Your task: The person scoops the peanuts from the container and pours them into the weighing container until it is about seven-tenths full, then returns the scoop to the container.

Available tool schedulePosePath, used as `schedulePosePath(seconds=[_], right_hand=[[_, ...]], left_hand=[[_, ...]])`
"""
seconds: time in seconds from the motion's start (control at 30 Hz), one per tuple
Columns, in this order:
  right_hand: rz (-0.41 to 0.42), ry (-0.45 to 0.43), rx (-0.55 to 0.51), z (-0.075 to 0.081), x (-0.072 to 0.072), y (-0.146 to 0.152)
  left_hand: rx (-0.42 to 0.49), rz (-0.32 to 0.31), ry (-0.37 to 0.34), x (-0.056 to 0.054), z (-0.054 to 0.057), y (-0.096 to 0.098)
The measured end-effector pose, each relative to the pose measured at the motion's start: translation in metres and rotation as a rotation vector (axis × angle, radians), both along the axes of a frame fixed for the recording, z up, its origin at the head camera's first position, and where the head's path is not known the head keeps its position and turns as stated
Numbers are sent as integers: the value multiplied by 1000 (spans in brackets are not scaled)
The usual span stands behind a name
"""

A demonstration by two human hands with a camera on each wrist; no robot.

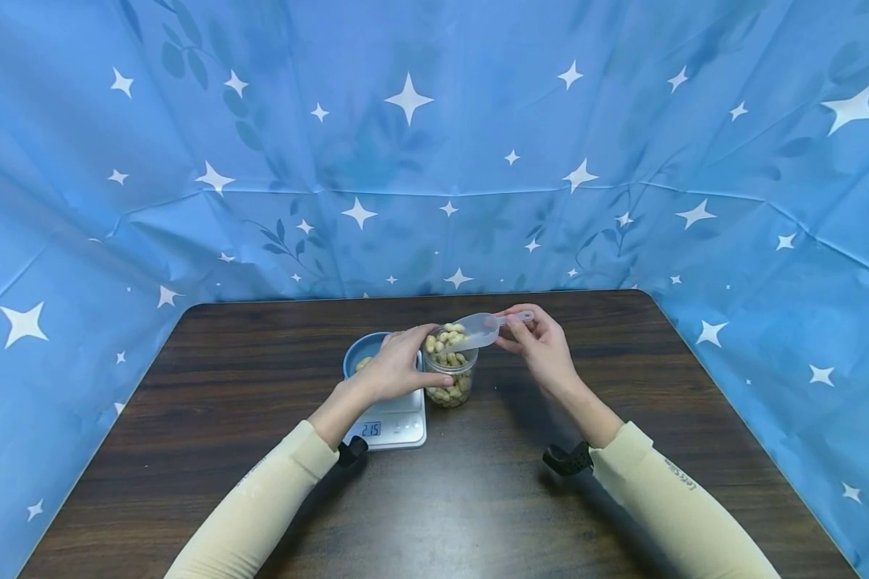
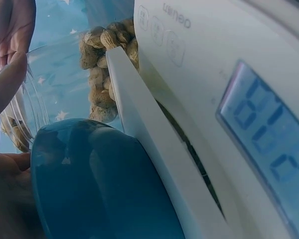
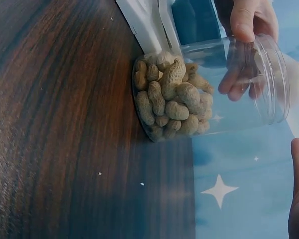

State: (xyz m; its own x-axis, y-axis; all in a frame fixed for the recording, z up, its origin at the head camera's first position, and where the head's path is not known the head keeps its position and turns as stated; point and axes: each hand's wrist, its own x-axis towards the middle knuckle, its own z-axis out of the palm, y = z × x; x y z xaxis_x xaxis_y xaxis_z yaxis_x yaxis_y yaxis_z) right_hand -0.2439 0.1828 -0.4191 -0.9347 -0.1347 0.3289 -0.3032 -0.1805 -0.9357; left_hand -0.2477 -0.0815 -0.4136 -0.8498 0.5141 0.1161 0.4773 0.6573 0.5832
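Note:
A clear jar with peanuts in its lower part stands on the table. My left hand grips it near the rim, thumb and fingers on opposite sides. My right hand pinches the handle of a translucent scoop, whose front end overlaps the jar's mouth, with peanuts showing beside it. Left of the jar, a blue bowl sits on a white kitchen scale. My left forearm and hand reach across both, hiding part of the bowl, where a few peanuts show.
The dark wood table has its far edge just beyond the jar, with a blue star-patterned cloth behind. The scale's lit display faces me. Tiny white specks lie on the wood. Black bands circle both wrists.

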Motion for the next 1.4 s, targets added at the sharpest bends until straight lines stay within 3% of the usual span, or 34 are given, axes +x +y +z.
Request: schedulePosePath(seconds=[0.6, 0.9, 1.2, 1.4], right_hand=[[21, -39, -154, -9, 3, 7], [10, -44, -162, -5, 4, 2], [5, -35, -154, 3, 2, -8], [4, -10, -139, 5, 0, -17]], left_hand=[[-12, 7, 8, 1, -1, 0], [-25, 42, 28, 6, 1, -3], [31, 109, 60, 12, 2, -28], [34, 143, 30, 17, 2, -51]])
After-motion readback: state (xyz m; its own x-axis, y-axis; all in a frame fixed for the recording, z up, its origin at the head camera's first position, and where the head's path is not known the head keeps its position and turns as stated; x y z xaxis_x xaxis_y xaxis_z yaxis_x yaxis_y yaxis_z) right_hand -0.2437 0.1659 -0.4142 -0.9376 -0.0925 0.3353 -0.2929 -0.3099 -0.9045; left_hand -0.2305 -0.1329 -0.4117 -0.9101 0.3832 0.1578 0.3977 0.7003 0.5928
